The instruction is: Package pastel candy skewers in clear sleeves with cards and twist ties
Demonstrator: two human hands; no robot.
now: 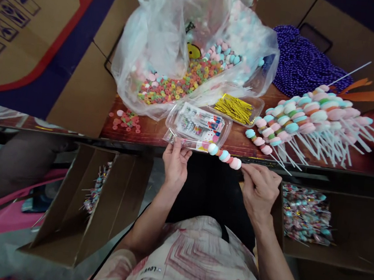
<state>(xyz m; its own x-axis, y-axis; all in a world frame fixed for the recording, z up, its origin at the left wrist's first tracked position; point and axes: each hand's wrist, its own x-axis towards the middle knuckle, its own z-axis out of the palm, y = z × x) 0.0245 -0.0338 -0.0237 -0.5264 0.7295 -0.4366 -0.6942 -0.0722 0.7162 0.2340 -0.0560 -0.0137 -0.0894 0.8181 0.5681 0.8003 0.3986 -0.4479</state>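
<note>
Between the two hands, a candy skewer [224, 156] stretched above the person's lap, strung with white, blue and pink puffs and small orange and red pieces. Its stick end was pinched between the thumb and fingers of the right hand [260, 188], whose other fingers were curled in. To the right hand's left, the far tip of the skewer met a clear wrapper [191, 143]. The left hand [175, 163] grasped that wrapper by its near corner, thumb and index finger closed on it; whether the tip was inside the film could not be told.

Just beyond the left hand, on the red-brown table [154, 132], sat a clear tray [224, 137] with printed packets [197, 121] in it. Farther from that hand lay a large plastic bag [127, 76] of candy rings and puffs, and off to its left were loose candy rings [128, 122]. Gold twist ties [233, 109] lay beyond the gap between the hands. Past the right hand, a pile of finished skewers [313, 113] had its white sticks pointing back toward the person, with purple cord [305, 63] behind it. Below table level, an open carton [116, 204] stood left of the left hand, and another carton [355, 224] stood right of the right hand, both holding candy skewers.
</note>
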